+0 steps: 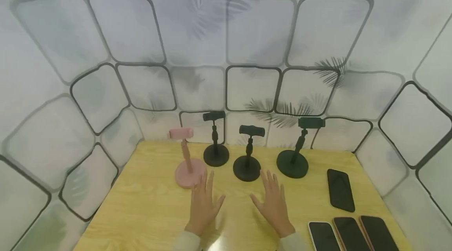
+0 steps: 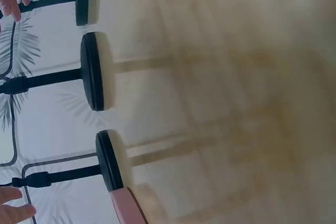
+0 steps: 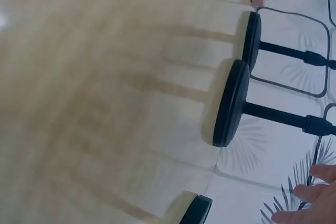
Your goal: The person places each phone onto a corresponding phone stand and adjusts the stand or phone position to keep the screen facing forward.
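Observation:
Both hands are held out over the wooden table with fingers extended and nothing in them. My left hand (image 1: 203,208) is nearest the pink phone stand (image 1: 190,172), its fingertips overlapping that round base in the head view. Between and beyond the hands stand two black phone stands, one farther back (image 1: 216,155) and one closer (image 1: 246,168). My right hand (image 1: 273,206) has its fingertips just in front of the gap between the closer black stand and a dark green phone stand (image 1: 292,163). All the stands are upright, their clamp heads holding no phone.
A black phone (image 1: 340,190) lies flat at the table's right side. Nearer the front right corner lie a white-edged phone (image 1: 324,237) and two more phones (image 1: 351,235) (image 1: 379,234) side by side. A patterned curtain (image 1: 261,31) encloses the back and sides of the table (image 1: 141,204).

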{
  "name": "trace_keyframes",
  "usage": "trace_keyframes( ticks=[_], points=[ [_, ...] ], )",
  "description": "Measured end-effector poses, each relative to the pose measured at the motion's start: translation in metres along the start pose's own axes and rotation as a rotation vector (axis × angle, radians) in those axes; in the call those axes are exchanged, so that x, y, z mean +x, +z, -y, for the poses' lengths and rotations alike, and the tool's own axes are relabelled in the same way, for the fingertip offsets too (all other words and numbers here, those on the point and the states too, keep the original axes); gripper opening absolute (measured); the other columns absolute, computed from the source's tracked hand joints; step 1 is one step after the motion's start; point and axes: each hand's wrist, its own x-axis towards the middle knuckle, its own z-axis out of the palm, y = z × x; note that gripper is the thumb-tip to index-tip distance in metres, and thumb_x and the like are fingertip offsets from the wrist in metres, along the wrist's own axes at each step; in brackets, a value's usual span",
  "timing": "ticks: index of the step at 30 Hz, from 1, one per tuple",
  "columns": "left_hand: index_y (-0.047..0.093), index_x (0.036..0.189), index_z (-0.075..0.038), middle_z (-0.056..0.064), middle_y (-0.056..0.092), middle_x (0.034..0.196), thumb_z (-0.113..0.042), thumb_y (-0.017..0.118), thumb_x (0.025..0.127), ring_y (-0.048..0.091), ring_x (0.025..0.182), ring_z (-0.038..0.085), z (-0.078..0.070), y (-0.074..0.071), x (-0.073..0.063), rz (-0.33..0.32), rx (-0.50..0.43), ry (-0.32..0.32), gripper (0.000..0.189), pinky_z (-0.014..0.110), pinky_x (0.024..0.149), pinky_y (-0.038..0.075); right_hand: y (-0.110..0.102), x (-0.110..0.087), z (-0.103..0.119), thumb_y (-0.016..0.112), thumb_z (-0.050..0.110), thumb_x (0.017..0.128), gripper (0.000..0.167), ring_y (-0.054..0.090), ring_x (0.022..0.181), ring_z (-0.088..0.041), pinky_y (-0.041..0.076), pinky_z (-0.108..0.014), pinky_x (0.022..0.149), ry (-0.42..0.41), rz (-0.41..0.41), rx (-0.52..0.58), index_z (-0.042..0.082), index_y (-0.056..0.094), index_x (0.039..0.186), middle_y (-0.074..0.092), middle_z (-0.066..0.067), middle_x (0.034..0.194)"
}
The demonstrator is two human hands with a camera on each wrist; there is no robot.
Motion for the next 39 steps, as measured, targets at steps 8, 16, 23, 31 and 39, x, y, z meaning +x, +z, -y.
trace_keyframes(
  ticks=[8, 16, 23, 31, 39],
  points=[
    [0.035, 0.142, -0.006, 0.019, 0.043, 0.141, -0.022, 0.055, 0.095, 0.043, 0.129, 0.036, -0.01, 0.021, 0.073, 0.329, -0.645, -0.288, 0.054, 0.052, 0.105, 0.039, -0.006, 0.05, -0.019, 0.074, 0.02, 0.081, 0.068, 0.05, 0.121, -0.039, 0.042, -0.059, 0.098, -0.014, -0.091, 0.152, 0.002, 0.042, 0.137, 0.05, -0.021, 0.135],
    [0.041, 0.137, -0.002, 0.021, 0.051, 0.134, -0.025, 0.053, 0.096, 0.05, 0.123, 0.037, -0.025, 0.063, 0.143, 0.44, -0.681, -0.252, 0.049, 0.05, 0.102, 0.042, -0.006, 0.102, -0.018, 0.064, 0.016, 0.089, 0.047, 0.058, 0.113, -0.034, 0.048, -0.051, 0.093, 0.046, -0.033, 0.393, 0.005, 0.049, 0.132, 0.059, -0.017, 0.127],
    [0.047, 0.132, -0.001, 0.021, 0.058, 0.127, -0.032, 0.048, 0.098, 0.056, 0.118, 0.035, -0.034, 0.08, 0.148, 0.497, -0.724, -0.229, 0.046, 0.046, 0.098, 0.047, -0.006, 0.122, -0.013, 0.063, 0.009, 0.089, 0.039, 0.065, 0.099, -0.03, 0.052, -0.048, 0.086, 0.045, 0.01, 0.51, 0.004, 0.052, 0.127, 0.066, -0.016, 0.115],
    [0.054, 0.124, -0.007, 0.014, 0.062, 0.122, -0.03, 0.051, 0.096, 0.061, 0.111, 0.029, -0.043, 0.064, 0.116, 0.509, -0.757, -0.152, 0.036, 0.042, 0.097, 0.049, -0.022, 0.096, -0.006, 0.066, 0.011, 0.087, 0.028, 0.067, 0.085, -0.026, 0.056, -0.04, 0.076, 0.086, 0.051, 0.505, 0.004, 0.062, 0.113, 0.067, -0.013, 0.104],
    [0.056, 0.12, -0.013, 0.008, 0.068, 0.112, -0.032, 0.051, 0.095, 0.066, 0.1, 0.02, -0.058, 0.029, 0.071, 0.54, -0.741, -0.053, 0.032, 0.034, 0.086, 0.054, -0.037, 0.046, 0.007, 0.072, 0.009, 0.081, 0.019, 0.064, 0.079, -0.021, 0.056, -0.032, 0.072, -0.005, 0.028, 0.469, 0.004, 0.068, 0.099, 0.067, -0.008, 0.089]
  ],
)
